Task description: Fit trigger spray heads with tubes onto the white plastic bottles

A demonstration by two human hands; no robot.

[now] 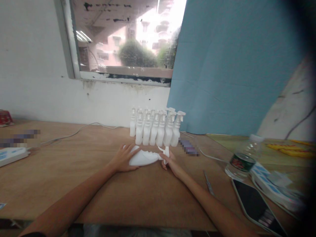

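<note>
A white spray bottle [145,158] lies on its side above the wooden table [148,194], its base to the left and its trigger head to the right. Wrapped over the base end is my left hand [124,159], a ring on one finger. At the other end my right hand [170,161] has its fingers closed around the neck and trigger head. Just behind, several white spray bottles [153,130] stand upright in a close group, their trigger heads on top.
To the right are a clear water bottle [243,159], a phone [256,204], a power strip [274,189] and a slim metal tool [208,182]. Another power strip [13,155] lies at the left. A blue curtain [222,65] hangs behind, beside a window [128,39].
</note>
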